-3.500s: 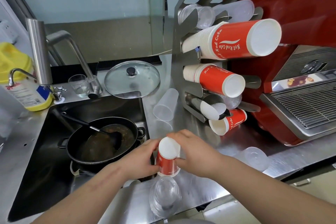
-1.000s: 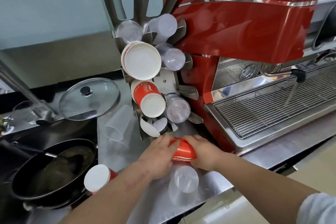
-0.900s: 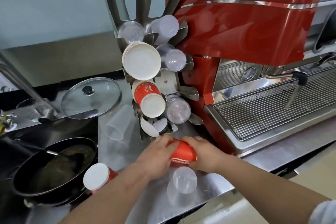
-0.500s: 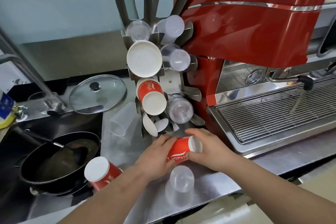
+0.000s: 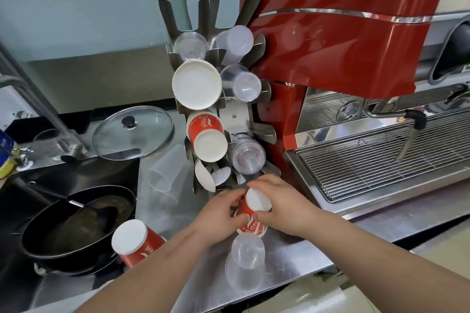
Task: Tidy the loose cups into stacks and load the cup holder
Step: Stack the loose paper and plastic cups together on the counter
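Note:
A small red paper cup [image 5: 250, 213] sits upside down on the steel counter [image 5: 292, 259], white base up. My left hand [image 5: 221, 216] grips its left side and my right hand [image 5: 282, 206] its right side. Just in front stands an upside-down clear plastic cup [image 5: 245, 262]. Another red paper cup stack [image 5: 134, 241] stands to the left, partly behind my left forearm. A frosted plastic cup [image 5: 165, 173] lies on its side near the steel cup holder [image 5: 234, 117], whose slots carry white-based red paper cups [image 5: 207, 140] and clear cups [image 5: 248, 155].
A red espresso machine [image 5: 343, 46] with a wire drip grate [image 5: 381, 160] fills the right side. At the left, a sink holds a black pan [image 5: 76, 223] with a ladle. Behind it lie a glass lid [image 5: 132, 132] and a tap.
Both hands lifted the small red cup from lying under the holder, turned it base up and set it on the counter nearer me. The view shifted slightly.

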A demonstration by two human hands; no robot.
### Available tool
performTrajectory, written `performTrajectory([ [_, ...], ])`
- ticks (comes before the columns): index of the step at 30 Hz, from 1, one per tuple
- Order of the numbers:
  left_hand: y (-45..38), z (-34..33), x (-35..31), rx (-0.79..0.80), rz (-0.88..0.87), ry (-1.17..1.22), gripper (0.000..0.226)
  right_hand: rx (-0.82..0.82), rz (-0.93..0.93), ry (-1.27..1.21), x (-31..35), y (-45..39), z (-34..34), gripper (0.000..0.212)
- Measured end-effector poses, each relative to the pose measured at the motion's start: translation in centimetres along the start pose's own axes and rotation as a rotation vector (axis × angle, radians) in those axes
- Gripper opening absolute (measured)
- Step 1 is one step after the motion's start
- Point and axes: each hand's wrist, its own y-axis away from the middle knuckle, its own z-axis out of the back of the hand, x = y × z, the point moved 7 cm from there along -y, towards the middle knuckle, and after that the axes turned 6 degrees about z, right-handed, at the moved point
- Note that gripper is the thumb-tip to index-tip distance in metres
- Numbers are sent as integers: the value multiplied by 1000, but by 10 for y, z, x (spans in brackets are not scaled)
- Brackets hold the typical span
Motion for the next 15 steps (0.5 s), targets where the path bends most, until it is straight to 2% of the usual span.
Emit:
performTrajectory([
  [8, 1, -1, -4, 17, -4, -2, 57, 68, -31, 18, 2, -1, -2, 68],
  [11, 1, 0, -3, 25, 7, -25, 54, 91, -27, 38, 6, -2, 0, 55],
  [15, 0, 1, -1, 34, 30, -101, 40, 149, -60, 90, 3, -6, -3, 36],
])
